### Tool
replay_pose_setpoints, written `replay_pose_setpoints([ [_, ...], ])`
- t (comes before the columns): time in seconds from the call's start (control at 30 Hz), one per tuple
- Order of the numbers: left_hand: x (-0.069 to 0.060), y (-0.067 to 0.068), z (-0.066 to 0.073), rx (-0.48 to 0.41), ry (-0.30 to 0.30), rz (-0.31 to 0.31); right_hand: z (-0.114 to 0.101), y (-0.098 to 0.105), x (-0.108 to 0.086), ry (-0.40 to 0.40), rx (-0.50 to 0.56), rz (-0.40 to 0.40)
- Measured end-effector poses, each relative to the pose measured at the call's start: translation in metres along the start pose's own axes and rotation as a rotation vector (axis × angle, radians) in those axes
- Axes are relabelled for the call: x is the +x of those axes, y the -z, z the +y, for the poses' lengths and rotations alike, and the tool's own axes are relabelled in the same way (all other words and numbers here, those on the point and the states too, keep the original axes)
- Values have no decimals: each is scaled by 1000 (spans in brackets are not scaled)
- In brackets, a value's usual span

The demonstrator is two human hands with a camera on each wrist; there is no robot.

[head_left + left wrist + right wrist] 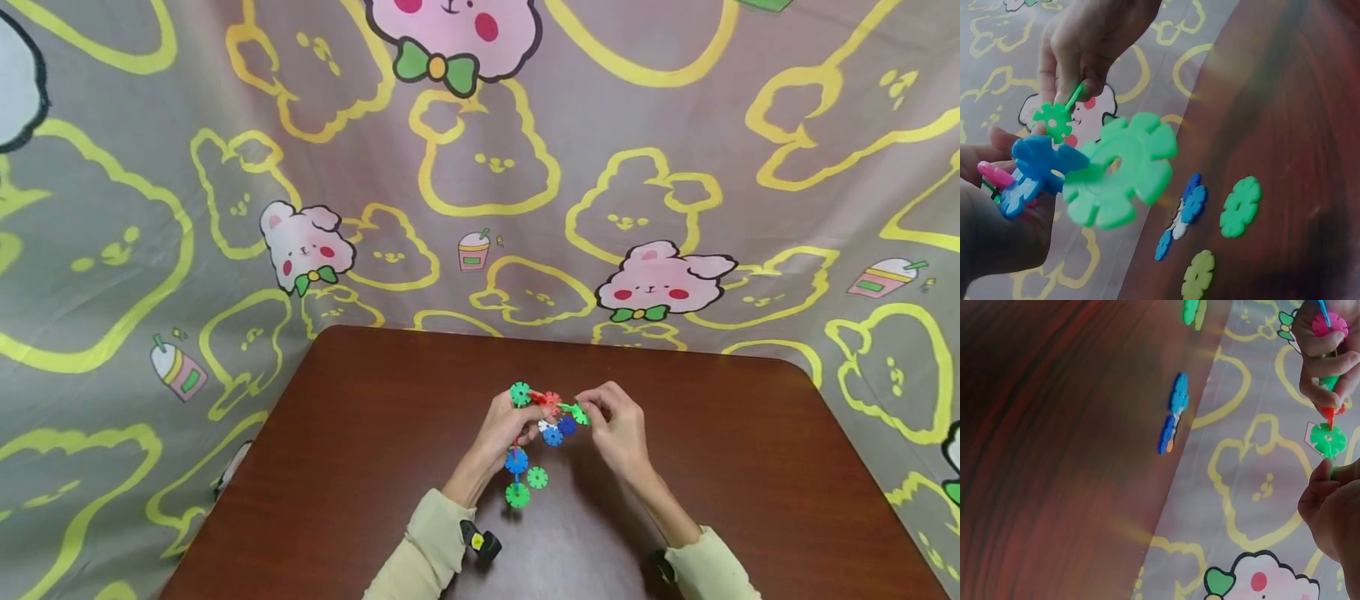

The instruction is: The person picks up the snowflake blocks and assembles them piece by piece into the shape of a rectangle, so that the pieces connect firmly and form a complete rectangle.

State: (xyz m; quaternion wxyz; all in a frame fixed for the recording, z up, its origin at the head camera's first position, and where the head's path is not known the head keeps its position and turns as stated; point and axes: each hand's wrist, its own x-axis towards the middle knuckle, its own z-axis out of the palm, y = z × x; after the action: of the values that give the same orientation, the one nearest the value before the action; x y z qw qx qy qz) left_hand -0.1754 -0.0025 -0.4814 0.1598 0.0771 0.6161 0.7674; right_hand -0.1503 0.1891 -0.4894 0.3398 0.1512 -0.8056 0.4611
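Note:
My left hand (498, 432) grips a chain of slotted plastic snowflake discs above the table. A blue disc (516, 460) and a green disc (517, 495) hang at its near end. Past the fingers come a green disc (521, 394) and a red disc (552, 402). My right hand (621, 427) pinches a green snowflake disc (580, 414) at the far end. In the right wrist view, another green disc (1327, 440) sits between the pinching fingertips and the red part. Fingers hide some of the chain's middle, including part of a pink disc (996, 175).
Loose discs lie on the brown table (390, 400): blue (552, 436), dark blue (567, 426), white (545, 426) and green (537, 477). A yellow-green disc (1198, 276) appears in the left wrist view. A patterned cloth (420, 275) hangs behind the table.

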Motion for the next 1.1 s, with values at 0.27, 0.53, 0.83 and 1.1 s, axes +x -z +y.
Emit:
replay_pose_setpoints([
  [0.27, 3, -3, 9, 4, -32, -28, -1, -2, 4, 6, -34, 67],
  [0.53, 1, -7, 10, -68, -57, 11, -13, 6, 15, -93, 81, 74],
  [0.83, 2, -6, 21, -119, -106, -14, -24, 18, 32, -412, 201, -46],
  [1.1, 1, -1, 21, -85, -105, -41, -29, 20, 33, -377, 214, -102],
])
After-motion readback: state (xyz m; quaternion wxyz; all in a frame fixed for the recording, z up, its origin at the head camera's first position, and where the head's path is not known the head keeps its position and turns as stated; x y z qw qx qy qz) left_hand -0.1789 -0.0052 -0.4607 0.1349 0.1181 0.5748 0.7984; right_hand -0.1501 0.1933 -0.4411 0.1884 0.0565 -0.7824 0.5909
